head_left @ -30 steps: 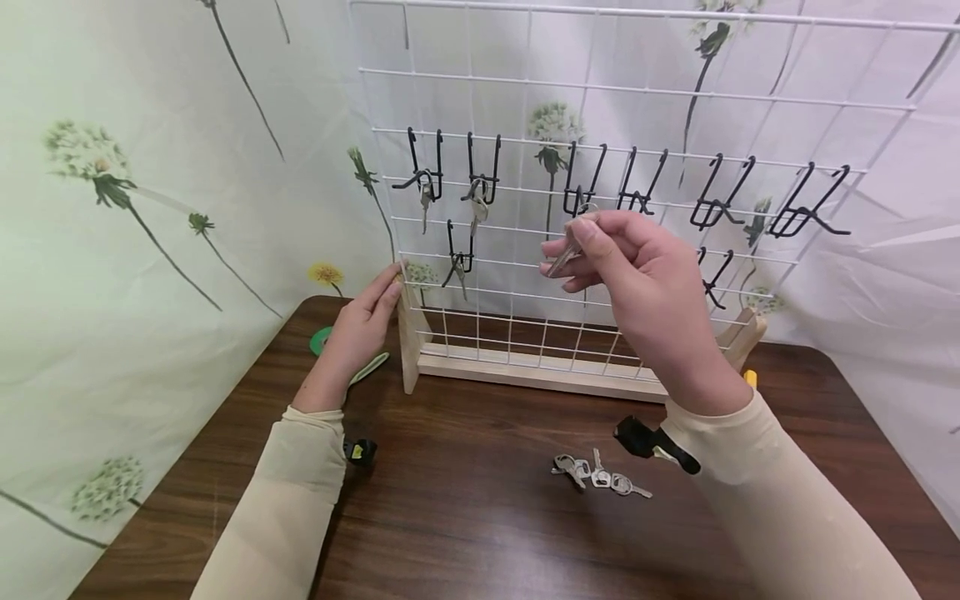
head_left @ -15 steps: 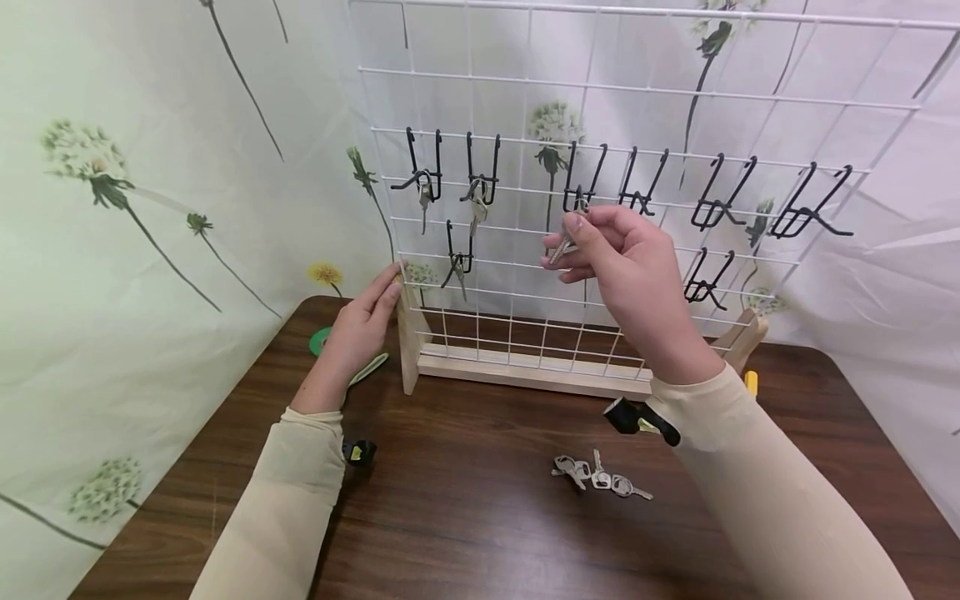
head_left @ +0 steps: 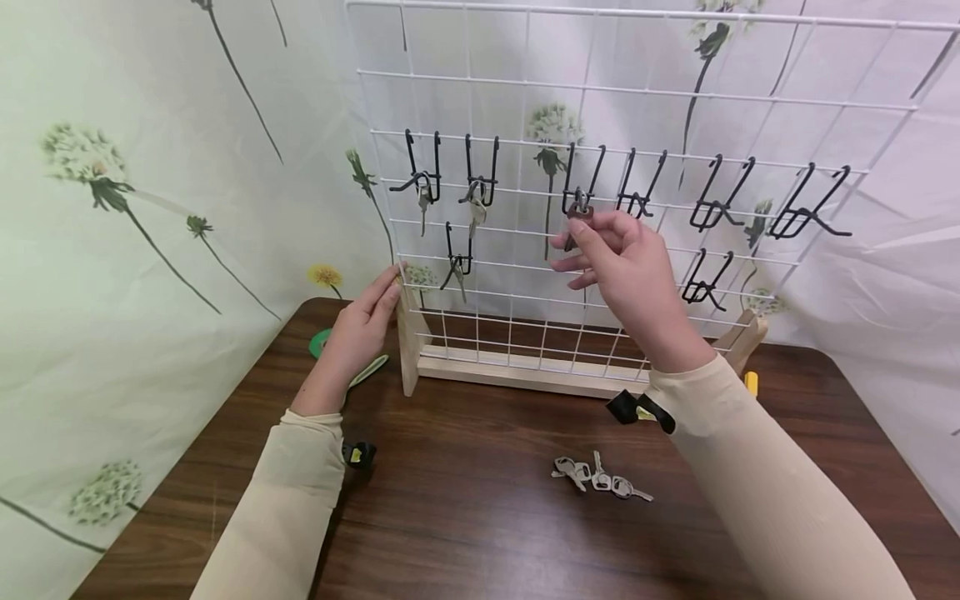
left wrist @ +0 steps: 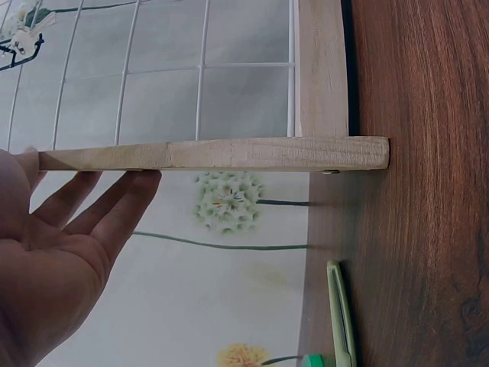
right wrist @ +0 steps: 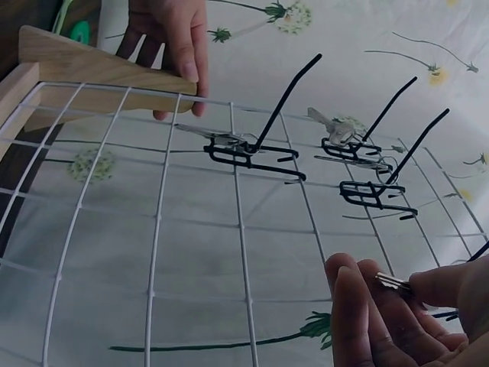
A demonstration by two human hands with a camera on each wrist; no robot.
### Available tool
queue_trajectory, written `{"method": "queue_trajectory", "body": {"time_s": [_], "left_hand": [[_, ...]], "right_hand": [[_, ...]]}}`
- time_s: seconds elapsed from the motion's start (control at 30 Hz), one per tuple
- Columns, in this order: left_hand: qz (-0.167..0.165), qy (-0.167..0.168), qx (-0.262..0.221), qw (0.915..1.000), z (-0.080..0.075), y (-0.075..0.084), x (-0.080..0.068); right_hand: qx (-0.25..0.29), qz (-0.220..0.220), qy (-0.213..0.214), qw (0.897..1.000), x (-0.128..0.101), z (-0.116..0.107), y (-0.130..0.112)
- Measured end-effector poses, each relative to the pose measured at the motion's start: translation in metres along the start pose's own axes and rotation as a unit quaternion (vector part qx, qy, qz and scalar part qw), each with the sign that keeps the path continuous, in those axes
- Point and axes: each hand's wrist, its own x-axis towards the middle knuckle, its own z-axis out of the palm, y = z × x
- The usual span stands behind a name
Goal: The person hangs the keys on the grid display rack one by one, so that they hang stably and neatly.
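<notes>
My right hand (head_left: 633,271) pinches a small bunch of keys (head_left: 579,217) between thumb and fingers, against a black double-pronged hook (head_left: 567,179) on the white wire grid (head_left: 525,81). The key ring (head_left: 581,200) meets the hook's tip; whether it is over the prong I cannot tell. In the right wrist view, the keys (right wrist: 392,283) show edge-on at the fingertips. My left hand (head_left: 363,325) holds the grid's wooden end support (left wrist: 229,155), thumb on one side and fairly straight fingers on the other.
Keys hang on three left hooks (head_left: 424,204). Several other hooks (head_left: 720,200) on the right bear no keys. Loose keys (head_left: 600,479) lie on the brown table (head_left: 465,533). A pale green strap-like item (left wrist: 341,313), a green round thing (head_left: 318,342) and a yellow object (head_left: 752,382) lie near the stand.
My right hand has moved slightly up and toward the grid, bringing the key ring to the hook; the keys have turned and look darker. The left hand stays on the support.
</notes>
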Motion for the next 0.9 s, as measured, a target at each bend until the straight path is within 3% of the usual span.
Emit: {"method": "queue_trajectory", "body": {"time_s": [0.23,0.5,0.9], "left_hand": [[0.000,-0.003,0.000,1.0000,0.001,-0.001,-0.002],[-0.005,-0.008,-0.004,1.0000,0.002,-0.002,-0.005],[0.007,0.005,0.000,1.0000,0.001,-0.002,0.002]], "right_hand": [[-0.052,0.019,-0.002,0.998,-0.009,-0.005,0.006],[-0.092,0.030,-0.029,0.995,-0.037,-0.012,0.019],[-0.168,0.131,-0.083,0.973,-0.085,-0.012,0.104]]}}
